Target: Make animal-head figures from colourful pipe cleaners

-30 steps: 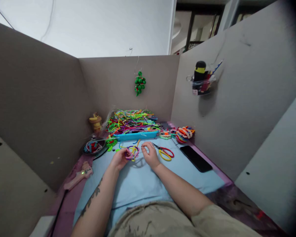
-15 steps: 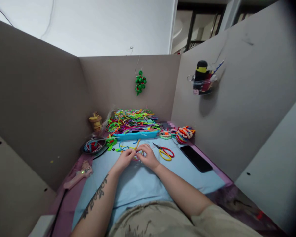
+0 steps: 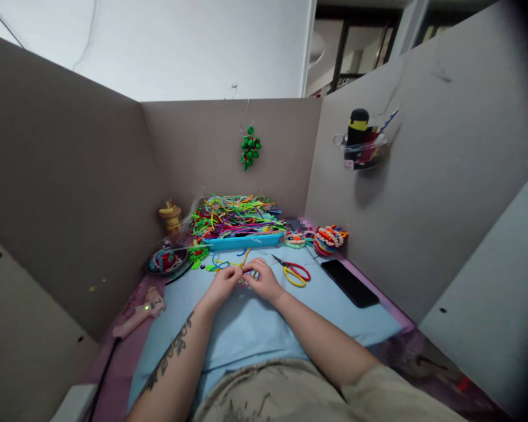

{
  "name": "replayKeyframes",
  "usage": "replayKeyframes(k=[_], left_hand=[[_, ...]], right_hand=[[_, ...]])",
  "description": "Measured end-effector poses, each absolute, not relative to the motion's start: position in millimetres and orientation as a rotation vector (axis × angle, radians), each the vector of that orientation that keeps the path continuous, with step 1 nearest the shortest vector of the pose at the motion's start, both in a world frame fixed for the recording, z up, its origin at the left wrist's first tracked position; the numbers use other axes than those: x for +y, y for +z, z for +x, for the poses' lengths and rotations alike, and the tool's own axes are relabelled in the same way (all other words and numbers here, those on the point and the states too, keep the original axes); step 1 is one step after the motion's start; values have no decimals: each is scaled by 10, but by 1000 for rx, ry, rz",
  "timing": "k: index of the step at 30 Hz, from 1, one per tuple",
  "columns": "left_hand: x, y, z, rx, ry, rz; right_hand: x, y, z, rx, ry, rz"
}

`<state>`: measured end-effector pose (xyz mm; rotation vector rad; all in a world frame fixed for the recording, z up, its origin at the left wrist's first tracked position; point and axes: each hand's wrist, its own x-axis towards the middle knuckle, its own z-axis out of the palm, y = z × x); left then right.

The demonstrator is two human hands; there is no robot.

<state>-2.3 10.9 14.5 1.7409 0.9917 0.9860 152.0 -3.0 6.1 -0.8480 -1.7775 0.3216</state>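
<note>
Both hands meet over the blue cloth, fingertips nearly touching. My left hand pinches a small piece made of colourful pipe cleaners, and my right hand has its fingers closed on the same piece from the other side. Most of that piece is hidden by the fingers; pink and greenish bits show below them. Beyond the hands lie loose blue, yellow and orange pipe cleaners. Scissors with one red and one yellow handle rest open just right of my right hand.
A blue tray heaped with pipe cleaners stands at the back. Left are a round dish, a green figure and a pink glue gun. On the right lie a black phone and striped pieces. Partitions enclose the table.
My fingers have shifted slightly on the small piece, and a little more of it shows below them. The arms and the things on the table stay where they were.
</note>
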Motion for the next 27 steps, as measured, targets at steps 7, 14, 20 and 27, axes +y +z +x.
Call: replayKeyframes(k=[7,14,20,27], left_hand=[[113,139,-10,1041,1023,1749],[145,91,-22,1067,1036,1713],[132,132,-33,1067,1071,1730],[135,120,-31,1092,1030,1914]], right_hand=[[-1,34,1534,-1780,267,-864],[19,27,1525,-1786,249,-889],[41,-2,1538,-1829,235,-949],[66,-19,1542,-1857,234,-1073]])
